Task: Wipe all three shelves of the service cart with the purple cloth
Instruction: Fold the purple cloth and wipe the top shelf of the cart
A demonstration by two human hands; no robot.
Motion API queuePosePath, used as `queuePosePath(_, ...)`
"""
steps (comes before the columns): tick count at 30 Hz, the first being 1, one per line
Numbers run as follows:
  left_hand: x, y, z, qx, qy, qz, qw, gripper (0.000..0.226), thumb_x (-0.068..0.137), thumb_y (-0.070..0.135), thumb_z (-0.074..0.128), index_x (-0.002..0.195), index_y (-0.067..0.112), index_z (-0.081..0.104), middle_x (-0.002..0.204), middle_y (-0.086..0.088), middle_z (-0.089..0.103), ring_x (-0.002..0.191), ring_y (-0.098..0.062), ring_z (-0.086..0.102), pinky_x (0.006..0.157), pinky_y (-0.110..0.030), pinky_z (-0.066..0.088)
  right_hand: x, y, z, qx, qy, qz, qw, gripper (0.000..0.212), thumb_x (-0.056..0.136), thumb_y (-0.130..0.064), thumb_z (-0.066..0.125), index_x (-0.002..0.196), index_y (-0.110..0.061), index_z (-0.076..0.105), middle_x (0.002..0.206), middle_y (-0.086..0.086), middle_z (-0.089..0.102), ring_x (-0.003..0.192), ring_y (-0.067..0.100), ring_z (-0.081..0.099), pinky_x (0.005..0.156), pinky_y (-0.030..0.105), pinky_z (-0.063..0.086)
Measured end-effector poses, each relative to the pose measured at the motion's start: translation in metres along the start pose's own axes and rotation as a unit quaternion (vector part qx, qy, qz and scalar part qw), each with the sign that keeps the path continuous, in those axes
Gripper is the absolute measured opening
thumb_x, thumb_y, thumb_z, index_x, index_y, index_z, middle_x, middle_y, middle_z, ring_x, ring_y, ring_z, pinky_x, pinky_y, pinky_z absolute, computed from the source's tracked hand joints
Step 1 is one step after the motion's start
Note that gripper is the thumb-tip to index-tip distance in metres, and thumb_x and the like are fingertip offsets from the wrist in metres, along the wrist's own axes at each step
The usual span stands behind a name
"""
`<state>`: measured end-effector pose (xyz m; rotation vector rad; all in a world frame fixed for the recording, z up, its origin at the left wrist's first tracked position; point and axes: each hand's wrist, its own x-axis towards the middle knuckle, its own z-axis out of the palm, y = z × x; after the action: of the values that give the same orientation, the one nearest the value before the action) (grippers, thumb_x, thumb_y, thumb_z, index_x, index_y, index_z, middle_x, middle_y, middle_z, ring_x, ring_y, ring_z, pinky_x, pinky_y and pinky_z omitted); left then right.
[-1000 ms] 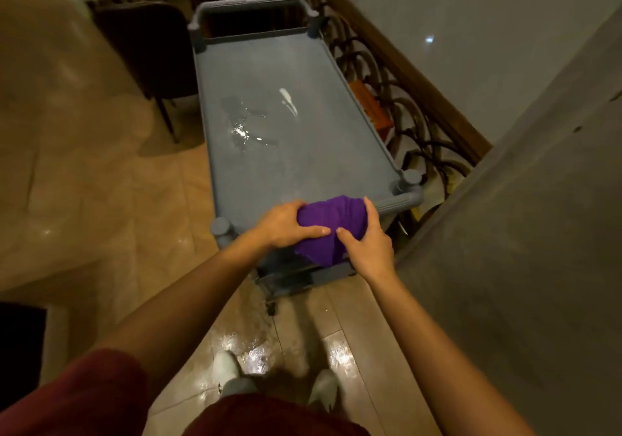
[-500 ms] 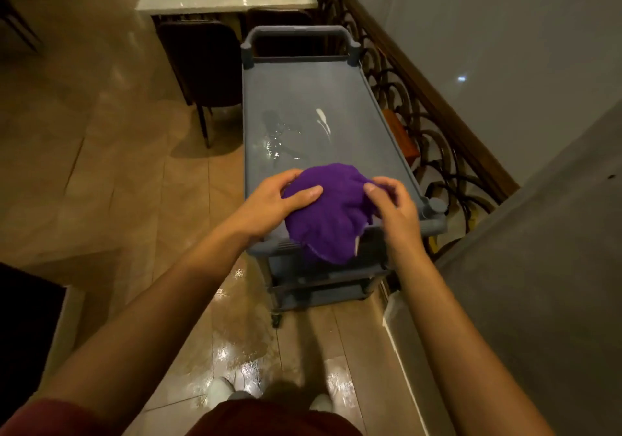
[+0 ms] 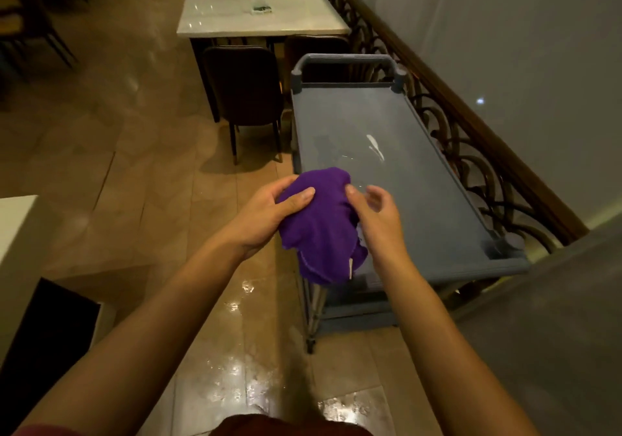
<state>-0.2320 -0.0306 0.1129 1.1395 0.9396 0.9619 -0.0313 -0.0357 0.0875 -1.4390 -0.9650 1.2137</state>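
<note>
The grey service cart [image 3: 434, 206] stands lengthwise ahead of me, its top shelf bare with a wet patch and a white streak [image 3: 375, 146] near the middle. A lower shelf [image 3: 356, 304] shows under the near end. The purple cloth [image 3: 319, 230] hangs bunched in the air over the cart's near left corner. My left hand [image 3: 266, 213] grips its left side, thumb on top. My right hand [image 3: 377, 213] pinches its right edge, the other fingers loosely curled.
A dark wrought-iron railing [image 3: 471, 152] with a wooden top runs along the cart's right side. Beyond the cart stand a dark chair [image 3: 245, 88] and a white table [image 3: 262, 14]. The tiled floor [image 3: 235, 351] beneath me glistens wet. A grey wall [image 3: 555, 334] rises at right.
Both hands lifted the purple cloth from the cart's near handle up over the top shelf. The view tilted up, so the cart now sits lower and more to the right.
</note>
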Motion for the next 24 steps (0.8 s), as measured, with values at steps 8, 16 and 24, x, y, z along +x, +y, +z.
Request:
queuePosePath(8, 0.007, 0.006, -0.073, -0.084, 0.101, 0.021, 0.991, 0.039, 0.092, 0.024, 0.071, 0.129, 0.018, 0.060, 0.118, -0.002, 0.072, 0.111, -0.020, 0.070, 0.083, -0.029, 0.058, 0.014, -0.007, 0.114, 0.124, -0.114, 0.129, 0.977, 0.061, 0.088, -0.071, 0.054, 0.122, -0.023, 0.067, 0.102, 0.001, 0.079, 0.090, 0.023, 0.077, 0.062, 0.031, 0.062)
queuePosePath(16, 0.056, 0.010, -0.142, 0.003, 0.122, -0.028, 0.992, 0.035, 0.084, 0.030, 0.072, 0.116, 0.019, 0.062, 0.110, -0.003, 0.073, 0.101, -0.019, 0.072, 0.077, -0.026, 0.056, 0.093, -0.005, 0.173, 0.175, -0.107, 0.067, 0.976, 0.047, 0.076, -0.037, 0.086, 0.119, -0.031, 0.068, 0.106, 0.000, 0.079, 0.095, 0.025, 0.077, 0.070, 0.038, 0.063)
queuePosePath(24, 0.153, 0.056, -0.200, 0.035, 0.040, -0.109, 0.993, 0.063, 0.084, 0.059, 0.069, 0.137, 0.027, 0.055, 0.132, -0.002, 0.066, 0.118, -0.022, 0.066, 0.094, -0.042, 0.057, 0.197, -0.052, 0.199, 0.052, -0.279, -0.050, 0.958, 0.052, 0.065, -0.037, 0.092, 0.111, -0.047, 0.069, 0.111, -0.007, 0.076, 0.100, 0.020, 0.075, 0.080, 0.039, 0.064)
